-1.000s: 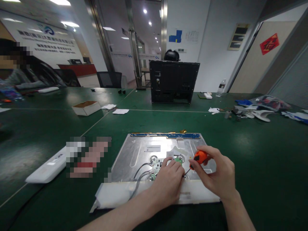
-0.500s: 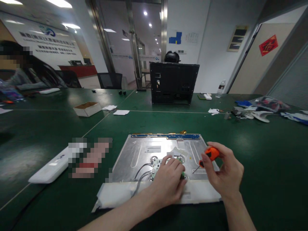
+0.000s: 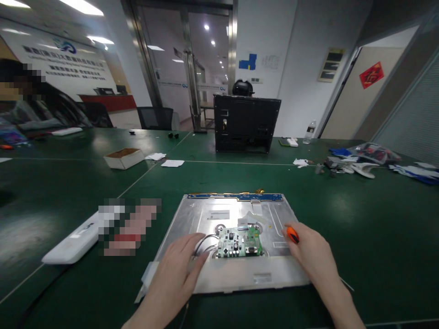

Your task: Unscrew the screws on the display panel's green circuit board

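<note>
A silver metal display panel [image 3: 206,219] lies flat on the green table in front of me, back side up. A small green circuit board [image 3: 240,242] sits on its near half, with grey wires [image 3: 203,243] running off its left side. My left hand [image 3: 174,276] rests flat on the panel's near left corner, fingertips by the wires. My right hand [image 3: 313,260] lies on the panel's right edge, closed around an orange-handled screwdriver [image 3: 292,234] whose handle pokes out past my fingers. A blue strip [image 3: 236,197] runs along the panel's far edge.
A white plastic piece [image 3: 70,240] lies at the left. A black monitor shell [image 3: 246,124] stands upright farther back. A small open box [image 3: 123,157] and paper scraps are at the back left, loose parts and bags [image 3: 363,157] at the back right. A person sits far left.
My left hand slid off the circuit board to the panel's near left corner, uncovering the board. My right hand dropped with the screwdriver from above the board to the panel's right edge.
</note>
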The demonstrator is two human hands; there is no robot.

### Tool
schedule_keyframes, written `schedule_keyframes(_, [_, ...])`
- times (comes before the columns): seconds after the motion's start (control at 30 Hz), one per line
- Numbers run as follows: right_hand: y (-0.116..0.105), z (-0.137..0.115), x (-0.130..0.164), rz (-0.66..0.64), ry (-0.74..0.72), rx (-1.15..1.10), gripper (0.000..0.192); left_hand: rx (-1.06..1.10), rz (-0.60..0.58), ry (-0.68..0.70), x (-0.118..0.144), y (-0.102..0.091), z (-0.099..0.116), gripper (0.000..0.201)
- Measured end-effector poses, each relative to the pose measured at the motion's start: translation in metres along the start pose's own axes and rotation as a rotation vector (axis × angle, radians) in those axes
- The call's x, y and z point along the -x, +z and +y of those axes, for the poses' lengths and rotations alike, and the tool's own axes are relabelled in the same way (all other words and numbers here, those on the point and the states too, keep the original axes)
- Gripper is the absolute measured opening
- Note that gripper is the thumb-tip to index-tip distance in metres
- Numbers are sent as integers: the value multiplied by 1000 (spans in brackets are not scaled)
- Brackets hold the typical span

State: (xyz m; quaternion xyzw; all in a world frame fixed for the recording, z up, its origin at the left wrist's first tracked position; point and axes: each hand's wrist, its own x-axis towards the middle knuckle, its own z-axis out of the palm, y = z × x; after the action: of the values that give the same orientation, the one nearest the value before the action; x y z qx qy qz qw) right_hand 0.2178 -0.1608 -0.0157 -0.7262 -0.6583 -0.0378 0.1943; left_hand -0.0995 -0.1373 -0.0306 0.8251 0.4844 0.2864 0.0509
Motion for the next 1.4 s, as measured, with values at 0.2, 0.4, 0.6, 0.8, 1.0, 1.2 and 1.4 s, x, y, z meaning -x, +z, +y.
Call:
schedule_keyframes(0.2, [24,6,23,-121,-2,80,32,-189,-73,-120,39,-2,-33,49])
schedule_keyframes(0.4, [27,8,28,-192,23,82,34,-274,-129,-124,47,-1,-47,51])
schedule_keyframes(0.6, [24,10,26,-208,70,84,35,-240,-143,-117,44,2,-52,49])
schedule_keyframes(0.8, [9,19,13,-225,138,142,30,-231,-185,-5,30,12,-36,51])
schedule_keyframes(1.0, [8,23,-16,-150,150,122,38,-214,-168,112,14,35,3,58])
schedule_keyframes(1.2, [24,50,-35,-128,179,128,37,-202,-242,125,-2,59,45,63])
schedule_keyframes(1.4, [23,89,-35,-131,168,168,31,-167,-356,80,-21,73,75,68])
